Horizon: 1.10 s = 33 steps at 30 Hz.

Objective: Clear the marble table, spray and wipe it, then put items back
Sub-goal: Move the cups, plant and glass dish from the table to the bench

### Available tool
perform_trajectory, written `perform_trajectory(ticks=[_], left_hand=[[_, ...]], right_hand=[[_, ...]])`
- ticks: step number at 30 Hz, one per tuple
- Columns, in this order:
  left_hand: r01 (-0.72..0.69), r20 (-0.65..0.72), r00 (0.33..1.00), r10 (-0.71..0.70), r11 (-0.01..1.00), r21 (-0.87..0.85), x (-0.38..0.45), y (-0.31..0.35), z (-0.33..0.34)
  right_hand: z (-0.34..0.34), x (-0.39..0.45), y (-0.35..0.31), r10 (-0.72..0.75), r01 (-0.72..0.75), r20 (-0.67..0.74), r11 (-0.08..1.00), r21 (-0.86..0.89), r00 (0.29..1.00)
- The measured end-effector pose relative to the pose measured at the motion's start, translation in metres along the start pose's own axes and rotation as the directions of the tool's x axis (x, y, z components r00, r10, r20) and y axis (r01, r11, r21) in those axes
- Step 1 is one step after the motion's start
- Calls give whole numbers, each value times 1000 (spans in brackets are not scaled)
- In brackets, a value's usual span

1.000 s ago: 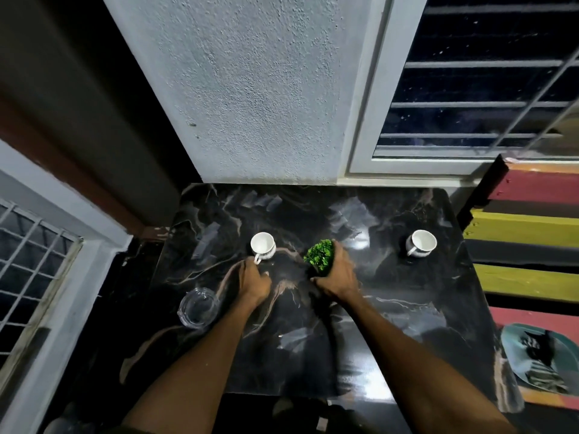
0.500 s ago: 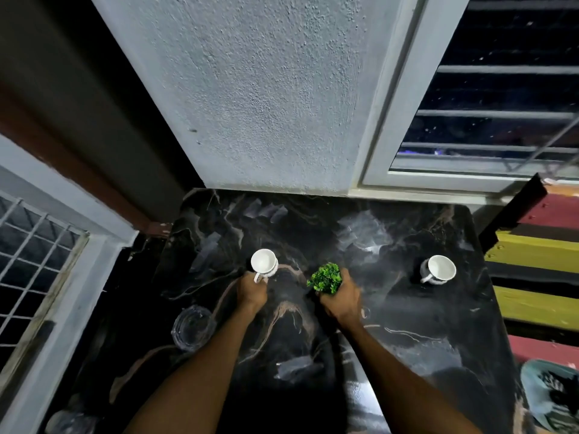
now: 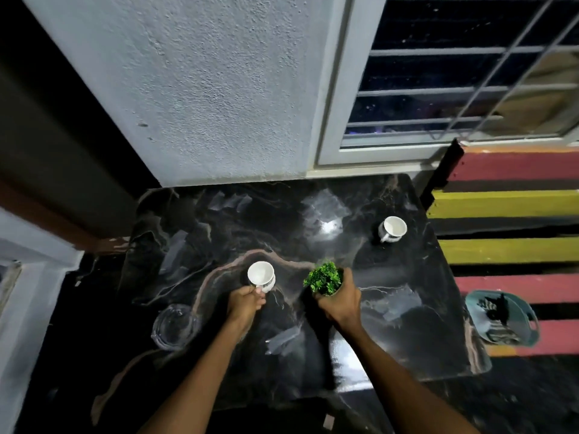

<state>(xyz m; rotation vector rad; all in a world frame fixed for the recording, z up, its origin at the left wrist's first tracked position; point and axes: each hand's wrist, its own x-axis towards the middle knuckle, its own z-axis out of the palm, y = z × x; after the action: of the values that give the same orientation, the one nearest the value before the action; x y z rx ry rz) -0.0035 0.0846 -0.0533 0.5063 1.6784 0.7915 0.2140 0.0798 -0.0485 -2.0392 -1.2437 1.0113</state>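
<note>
I see the black marble table (image 3: 391, 324) set with its far edge against the textured wall (image 3: 203, 89) and the window frame (image 3: 338, 89). Its right edge runs alongside a striped bench (image 3: 507, 202), on which a teal cap (image 3: 501, 317) lies just past the edge. Bare tabletop lies right of the hands, between them and the near right corner.

My left hand (image 3: 244, 305) grips the handle of a white cup (image 3: 261, 276). The cup stands mouth up near the table centre, with its handle pointing toward me. My right hand (image 3: 340, 303) is wrapped around the pot of a small green plant (image 3: 323, 278), just right of that cup. The foliage points up, and the pot itself is hidden by the fingers. I cannot tell whether the cup or the pot is touching the marble.

A second white cup (image 3: 393, 228) stands mouth up near the far right corner, with its handle toward the near left. A clear glass dish (image 3: 174, 325) lies near the left edge, close to the left wrist.
</note>
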Motion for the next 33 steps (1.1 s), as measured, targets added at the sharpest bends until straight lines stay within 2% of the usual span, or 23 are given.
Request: perform_trajectory(ticks=[6, 14, 20, 28, 33], left_hand=[[-33, 116, 993, 30, 999, 25, -43, -27, 41], [-198, 255, 954, 157, 970, 144, -91, -44, 106], [-249, 265, 944, 197, 951, 182, -127, -57, 174], [-228, 245, 950, 192, 966, 125, -187, -79, 290], [-189, 244, 957, 159, 976, 105, -199, -79, 342]], right_hand=[[-34, -36, 25, -14, 16, -125, 1000, 16, 992], [-94, -66, 71, -7, 23, -234, 998, 63, 972], [-158, -64, 120, 24, -6, -252, 998, 70, 968], [-265, -38, 176, 21, 10, -300, 995, 102, 954], [-304, -10, 191, 59, -22, -276, 991, 135, 959]])
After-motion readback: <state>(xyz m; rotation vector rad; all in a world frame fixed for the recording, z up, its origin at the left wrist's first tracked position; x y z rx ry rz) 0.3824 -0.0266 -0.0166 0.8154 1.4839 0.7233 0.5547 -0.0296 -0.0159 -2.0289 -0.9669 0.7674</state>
